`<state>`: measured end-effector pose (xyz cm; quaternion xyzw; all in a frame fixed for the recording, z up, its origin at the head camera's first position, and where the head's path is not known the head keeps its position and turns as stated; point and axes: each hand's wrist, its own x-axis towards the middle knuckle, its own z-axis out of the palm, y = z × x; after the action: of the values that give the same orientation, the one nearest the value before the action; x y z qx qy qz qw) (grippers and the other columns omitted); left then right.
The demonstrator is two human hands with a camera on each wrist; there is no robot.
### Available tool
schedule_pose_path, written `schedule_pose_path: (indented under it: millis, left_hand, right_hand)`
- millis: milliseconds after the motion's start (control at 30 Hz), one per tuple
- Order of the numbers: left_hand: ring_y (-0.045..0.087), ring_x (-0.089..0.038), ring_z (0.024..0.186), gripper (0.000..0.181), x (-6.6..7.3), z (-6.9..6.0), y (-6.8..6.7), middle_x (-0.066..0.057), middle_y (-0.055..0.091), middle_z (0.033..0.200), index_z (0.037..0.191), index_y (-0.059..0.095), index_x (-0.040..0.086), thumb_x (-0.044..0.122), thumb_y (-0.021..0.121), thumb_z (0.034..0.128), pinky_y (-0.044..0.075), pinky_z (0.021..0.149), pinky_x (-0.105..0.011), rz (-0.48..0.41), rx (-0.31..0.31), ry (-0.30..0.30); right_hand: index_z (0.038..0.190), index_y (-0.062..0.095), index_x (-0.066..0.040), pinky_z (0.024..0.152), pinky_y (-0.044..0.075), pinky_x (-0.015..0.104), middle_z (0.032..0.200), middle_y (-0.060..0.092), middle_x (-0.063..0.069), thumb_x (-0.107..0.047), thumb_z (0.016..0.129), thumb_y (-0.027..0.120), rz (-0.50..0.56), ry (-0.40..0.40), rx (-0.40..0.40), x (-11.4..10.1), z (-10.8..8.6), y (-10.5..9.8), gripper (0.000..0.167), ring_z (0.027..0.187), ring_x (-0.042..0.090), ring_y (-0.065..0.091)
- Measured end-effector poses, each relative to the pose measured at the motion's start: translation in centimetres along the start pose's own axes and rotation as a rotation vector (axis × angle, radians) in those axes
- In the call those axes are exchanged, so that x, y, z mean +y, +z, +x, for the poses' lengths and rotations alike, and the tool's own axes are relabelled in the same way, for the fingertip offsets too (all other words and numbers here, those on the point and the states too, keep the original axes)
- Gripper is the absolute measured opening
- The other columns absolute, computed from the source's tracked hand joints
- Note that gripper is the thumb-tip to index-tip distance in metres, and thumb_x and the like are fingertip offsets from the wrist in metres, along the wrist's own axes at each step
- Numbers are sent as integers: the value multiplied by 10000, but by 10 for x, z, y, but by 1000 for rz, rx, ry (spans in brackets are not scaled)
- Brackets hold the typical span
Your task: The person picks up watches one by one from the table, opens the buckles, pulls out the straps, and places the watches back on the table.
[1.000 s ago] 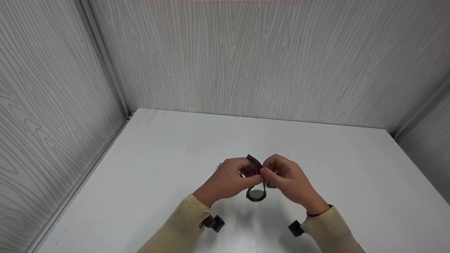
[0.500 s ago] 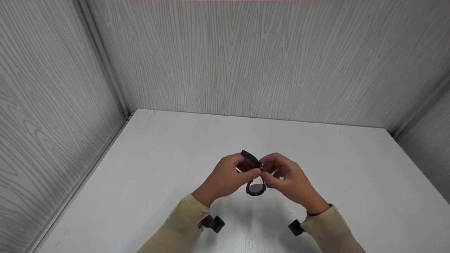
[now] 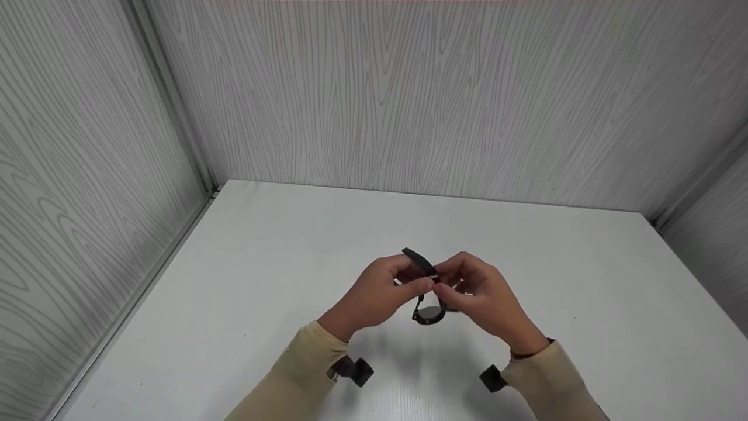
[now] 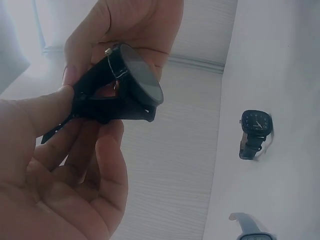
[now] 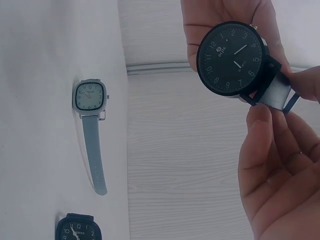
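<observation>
Both hands hold a black wristwatch (image 3: pixel 429 316) above the white table, its round dial hanging below the fingers. My left hand (image 3: pixel 380 292) grips the strap between thumb and fingers. My right hand (image 3: pixel 482 292) pinches the strap beside the left thumb. In the right wrist view the dark dial (image 5: pixel 231 57) with white numerals shows plainly. The strap is looped, and its free end (image 3: pixel 416 258) sticks up above the left hand. In the left wrist view the strap (image 4: pixel 107 107) passes between the fingertips. The fingers hide part of the fastening.
On the table (image 3: pixel 280 245) lie a square-dialled black watch (image 4: pixel 256 125) and a pale watch (image 5: pixel 90 97) with a grey-blue strap. The head view mostly hides them behind the hands. Wood-grain panels (image 3: pixel 380 99) enclose the table at the back and sides.
The watch and the left hand have risen slightly, and the dial has swung a little to the right. The strap's free end has shifted up. Both hands keep their hold.
</observation>
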<state>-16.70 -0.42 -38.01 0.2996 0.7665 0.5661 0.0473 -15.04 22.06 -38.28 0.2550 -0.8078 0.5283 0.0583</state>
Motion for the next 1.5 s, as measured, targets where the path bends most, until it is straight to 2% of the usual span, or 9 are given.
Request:
schedule_pose_path:
  millis: [200,533,800,1067,1500]
  left_hand:
    - [640,-154,925,208,-1,0,1,38,713,979,1104,725,128,309,693,1008,528,807,-345,-14,4,-6]
    - [654,-149,925,209,3,-1,2,28,709,969,1077,716,110,301,720,991,535,827,-364,-22,44,24]
    - [655,-125,933,179,4,0,2,59,701,967,1085,717,149,303,717,993,542,825,-341,-18,63,31]
    - [648,-139,905,178,4,0,1,67,709,956,1074,719,161,319,715,992,536,788,-340,-17,90,41]
    - [642,-139,880,220,5,-1,-2,40,691,956,1071,703,146,356,692,1004,522,764,-330,0,118,65]
  right_hand:
    - [1144,680,-89,713,594,320,977,709,53,-121,952,759,7,7,-13,0,0,-1,210,838,197,666]
    - [1200,654,-112,736,557,297,1011,700,26,-98,963,740,-26,-74,-30,0,0,1,252,872,192,663]
    - [1312,542,-75,678,579,301,980,673,69,-91,964,738,22,-26,-12,-1,1,2,400,863,207,667]
    - [1301,544,-72,653,565,290,989,681,75,-87,971,727,31,-46,-26,0,1,3,378,834,204,662]
    - [1237,589,-96,711,556,305,1029,689,52,-87,975,712,-16,-20,-31,2,0,3,290,881,209,678]
